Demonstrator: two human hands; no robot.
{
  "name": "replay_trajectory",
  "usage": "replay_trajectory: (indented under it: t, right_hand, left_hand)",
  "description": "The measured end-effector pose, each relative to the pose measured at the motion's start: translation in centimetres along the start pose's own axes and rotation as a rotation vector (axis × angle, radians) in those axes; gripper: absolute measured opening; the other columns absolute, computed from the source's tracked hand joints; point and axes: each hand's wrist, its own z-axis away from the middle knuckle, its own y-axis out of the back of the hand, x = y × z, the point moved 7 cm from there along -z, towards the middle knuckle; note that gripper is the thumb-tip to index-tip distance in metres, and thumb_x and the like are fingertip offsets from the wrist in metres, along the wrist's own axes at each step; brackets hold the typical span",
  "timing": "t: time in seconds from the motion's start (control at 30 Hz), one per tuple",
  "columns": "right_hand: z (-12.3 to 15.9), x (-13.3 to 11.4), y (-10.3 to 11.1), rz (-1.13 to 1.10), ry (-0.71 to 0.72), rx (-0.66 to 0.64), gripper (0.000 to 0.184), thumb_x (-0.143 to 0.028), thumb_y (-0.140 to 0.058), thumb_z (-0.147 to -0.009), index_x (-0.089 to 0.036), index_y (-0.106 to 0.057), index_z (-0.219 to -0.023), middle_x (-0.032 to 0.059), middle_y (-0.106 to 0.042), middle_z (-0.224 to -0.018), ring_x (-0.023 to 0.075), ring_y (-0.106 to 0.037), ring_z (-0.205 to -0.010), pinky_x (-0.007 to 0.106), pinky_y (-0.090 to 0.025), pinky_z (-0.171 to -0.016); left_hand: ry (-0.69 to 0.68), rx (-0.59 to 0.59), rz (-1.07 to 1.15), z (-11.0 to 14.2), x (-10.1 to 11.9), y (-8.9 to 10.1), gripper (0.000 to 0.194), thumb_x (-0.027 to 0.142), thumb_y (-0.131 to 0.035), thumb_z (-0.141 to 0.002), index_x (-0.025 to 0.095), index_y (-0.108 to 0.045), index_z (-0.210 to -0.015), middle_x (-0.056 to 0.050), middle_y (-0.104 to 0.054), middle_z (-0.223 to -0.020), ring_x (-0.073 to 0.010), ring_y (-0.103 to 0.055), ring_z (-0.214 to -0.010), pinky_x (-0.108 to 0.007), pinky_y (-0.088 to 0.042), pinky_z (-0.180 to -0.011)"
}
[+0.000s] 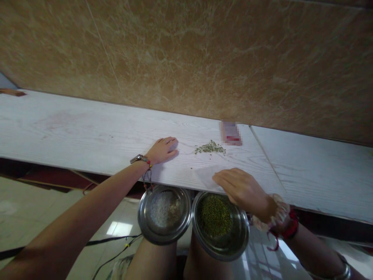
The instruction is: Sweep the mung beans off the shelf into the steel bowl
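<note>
My left hand [163, 150] lies flat on the white wood-grain shelf [116, 134], its fingers stretched out and holding nothing. A small scatter of green mung beans [211, 147] is spread on the shelf to its right. Closer to the front edge, my right hand [240, 187] has its fingers closed on a thin, whitish sheet [205, 175]; its exact material is unclear. Below that hand, a steel bowl [245, 237] with many mung beans in it rests on my legs. Beside it sits another steel bowl [142, 219] containing white grains that look like rice.
Behind the beans, a small flat packet or card [231, 134], blurred out, lies by the brown marbled wall [186, 58]. A brown wooden piece [13, 92] is at the far left. Black cables [113, 240] hang over the tiled floor at lower left.
</note>
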Motion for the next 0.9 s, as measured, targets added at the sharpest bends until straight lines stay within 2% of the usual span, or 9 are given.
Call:
replay_trajectory:
  t: [0.17, 0.27, 0.33, 0.43, 0.6, 0.73, 0.9]
  right_hand:
    - [-1.5, -5.7, 0.8, -0.016, 0.081, 0.004, 0.031, -0.007, -0.037, -0.092, -0.009, -0.068, -0.088, 0.0105, -0.07, -0.079, 0.0168, -0.06, -0.069, 0.031, -0.047, -0.062]
    - [-2.4, -7.0, 1.6, -0.046, 0.099, 0.023, 0.032, -0.008, -0.036, -0.093, -0.007, -0.068, -0.089, 0.0106, -0.071, -0.081, 0.0169, -0.061, -0.072, 0.031, -0.048, -0.063]
    - [-2.6, -6.4, 2.3, -0.035, 0.095, 0.041, 0.032, -0.007, -0.036, -0.093, -0.007, -0.068, -0.09, 0.0111, -0.072, -0.082, 0.0169, -0.062, -0.074, 0.03, -0.048, -0.064]
    - [-2.4, -4.0, 2.7, 0.025, 0.057, 0.044, 0.031, -0.005, -0.036, -0.092, -0.007, -0.067, -0.09, 0.0121, -0.072, -0.082, 0.0175, -0.063, -0.075, 0.03, -0.049, -0.064]
    - [-1.5, -0.1, 1.7, 0.069, -0.043, 0.02, 0.027, -0.006, -0.04, -0.089, -0.008, -0.066, -0.091, 0.0115, -0.072, -0.081, 0.0181, -0.063, -0.069, 0.031, -0.048, -0.061]
    - [-1.3, 0.7, 0.4, 0.074, -0.055, -0.008, 0.027, -0.006, -0.041, -0.089, -0.011, -0.067, -0.093, 0.0099, -0.072, -0.083, 0.0176, -0.063, -0.071, 0.031, -0.048, -0.063]
    - [-2.1, 0.6, -0.5, 0.063, -0.01, 0.018, 0.028, -0.003, -0.039, -0.088, -0.012, -0.066, -0.092, 0.0089, -0.072, -0.085, 0.0161, -0.063, -0.077, 0.029, -0.047, -0.067]
  left_hand:
    - [0.001, 0.014, 0.01, 0.1, 0.1, 0.1, 0.046, 0.04, -0.039, -0.089, 0.016, -0.051, -0.126, -0.011, -0.051, -0.138, -0.0249, -0.046, -0.127, -0.04, -0.035, -0.107]
    - [0.012, 0.01, 0.014, 0.1, 0.2, 0.2, 0.047, 0.039, -0.039, -0.089, 0.014, -0.051, -0.126, -0.012, -0.05, -0.139, -0.0258, -0.046, -0.127, -0.041, -0.035, -0.107]
    - [0.013, 0.007, 0.019, 0.1, 0.2, 0.2, 0.047, 0.038, -0.039, -0.089, 0.014, -0.051, -0.127, -0.012, -0.05, -0.139, -0.0261, -0.046, -0.127, -0.042, -0.035, -0.107]
    - [0.014, 0.01, 0.021, 0.2, 0.3, 0.2, 0.046, 0.039, -0.038, -0.089, 0.015, -0.051, -0.127, -0.011, -0.051, -0.138, -0.0254, -0.047, -0.126, -0.041, -0.035, -0.107]
    - [0.01, 0.013, 0.025, 0.2, 0.3, 0.2, 0.046, 0.039, -0.037, -0.089, 0.015, -0.051, -0.126, -0.012, -0.051, -0.138, -0.0258, -0.046, -0.127, -0.042, -0.035, -0.106]
    - [0.001, 0.02, 0.016, 0.2, 0.3, 0.2, 0.044, 0.038, -0.037, -0.089, 0.016, -0.052, -0.124, -0.011, -0.052, -0.137, -0.0246, -0.047, -0.126, -0.04, -0.036, -0.106]
    - [-0.01, 0.028, 0.006, 0.2, 0.4, 0.3, 0.044, 0.037, -0.038, -0.089, 0.013, -0.053, -0.123, -0.013, -0.053, -0.136, -0.0246, -0.048, -0.125, -0.04, -0.037, -0.106]
